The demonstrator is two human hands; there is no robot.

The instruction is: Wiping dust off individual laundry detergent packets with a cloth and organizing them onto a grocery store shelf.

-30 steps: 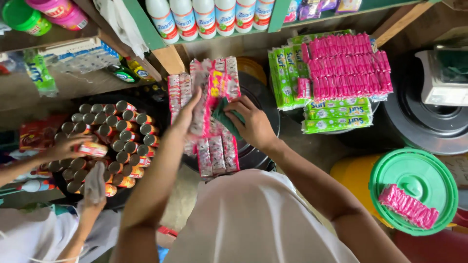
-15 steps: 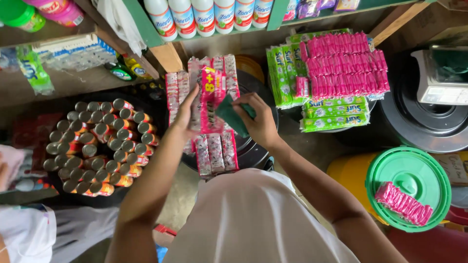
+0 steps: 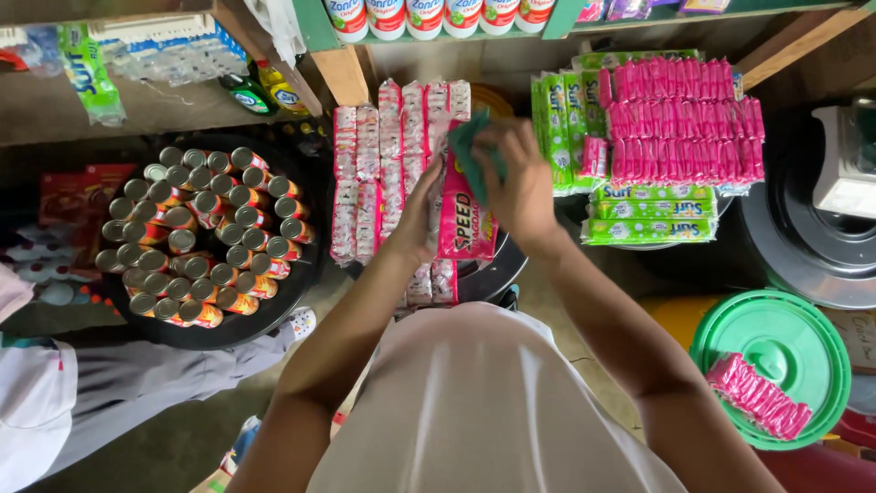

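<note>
Our left hand (image 3: 415,219) pinches the pink sachet (image 3: 465,215) by its edge while our right hand (image 3: 520,183) closes on a green cloth (image 3: 474,151) above the hanging sachet strips (image 3: 383,173); it looks light, limp and slippery, best gripped at its sealed edge.

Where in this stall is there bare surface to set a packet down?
Most of the green bucket lid is bare beside its pink sachet bundle. The round tray is packed with cans. White sachet strips crowd the surface under both hands, and stacked pink sachets cover the right.
</note>
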